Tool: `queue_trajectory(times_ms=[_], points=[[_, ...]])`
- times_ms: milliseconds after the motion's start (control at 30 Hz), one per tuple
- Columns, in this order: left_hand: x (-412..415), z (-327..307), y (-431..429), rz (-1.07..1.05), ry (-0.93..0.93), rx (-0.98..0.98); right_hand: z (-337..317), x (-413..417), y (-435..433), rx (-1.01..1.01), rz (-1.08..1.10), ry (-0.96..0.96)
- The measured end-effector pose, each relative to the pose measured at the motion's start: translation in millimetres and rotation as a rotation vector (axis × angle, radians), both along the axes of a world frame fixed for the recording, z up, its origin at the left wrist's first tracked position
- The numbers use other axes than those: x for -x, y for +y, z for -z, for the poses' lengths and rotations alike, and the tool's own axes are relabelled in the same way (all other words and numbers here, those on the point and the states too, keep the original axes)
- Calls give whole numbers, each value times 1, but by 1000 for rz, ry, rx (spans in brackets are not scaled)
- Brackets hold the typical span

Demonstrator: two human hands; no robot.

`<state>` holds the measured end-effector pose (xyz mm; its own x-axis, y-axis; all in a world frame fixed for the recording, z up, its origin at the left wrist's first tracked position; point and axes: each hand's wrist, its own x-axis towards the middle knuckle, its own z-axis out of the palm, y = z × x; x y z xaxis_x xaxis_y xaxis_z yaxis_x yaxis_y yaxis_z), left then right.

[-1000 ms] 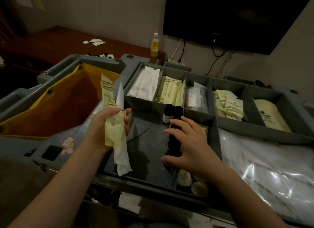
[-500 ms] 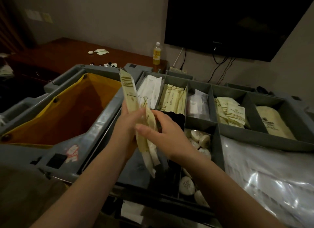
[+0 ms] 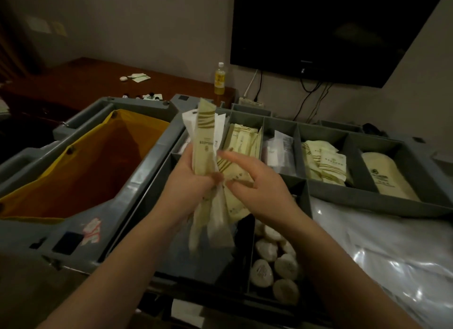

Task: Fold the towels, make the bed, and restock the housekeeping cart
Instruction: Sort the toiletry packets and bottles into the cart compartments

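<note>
I stand over the grey housekeeping cart [image 3: 147, 167]. My left hand [image 3: 188, 181] grips a bunch of long cream and white amenity sachets [image 3: 204, 145], held upright above the cart's tray. My right hand [image 3: 255, 184] pinches one cream sachet [image 3: 232, 179] at the lower right of the bunch. Behind my hands the divided tray [image 3: 348, 189] holds more cream packets [image 3: 245, 140], clear wrapped items [image 3: 279, 149], folded cream sachets [image 3: 323, 162] and a cream bag [image 3: 384, 176]. Round wrapped soaps [image 3: 269, 262] fill the near compartment.
A yellow-lined waste bag [image 3: 93, 162] opens at the cart's left. Clear plastic-wrapped linen [image 3: 382, 250] lies at the right. Behind are a wooden desk [image 3: 81, 83] with small items, a yellow bottle [image 3: 220, 80], a wall-mounted TV [image 3: 331, 27] and hanging cables [image 3: 308, 98].
My right hand left the small bottles in the tray and came up to the sachet bunch. My left hand raised the bunch higher and toward the middle of the cart.
</note>
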<state>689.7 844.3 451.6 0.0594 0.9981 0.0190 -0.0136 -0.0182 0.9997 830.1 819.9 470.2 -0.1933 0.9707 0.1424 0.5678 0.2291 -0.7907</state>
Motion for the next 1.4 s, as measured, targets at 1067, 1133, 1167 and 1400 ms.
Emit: queue_trajectory(times_ms=[1067,1133,1167,1400], points=[[-71,-31,20,-13,-163,260,21,-119,64,11,148,122],[-68,-27,20,-28,-219,264,7,-93,52,100,10,245],[-67,-26,21,-34,-234,261,3,-83,47,145,-36,260],[-40,-23,43,120,-274,222,5,-44,45,280,34,335]])
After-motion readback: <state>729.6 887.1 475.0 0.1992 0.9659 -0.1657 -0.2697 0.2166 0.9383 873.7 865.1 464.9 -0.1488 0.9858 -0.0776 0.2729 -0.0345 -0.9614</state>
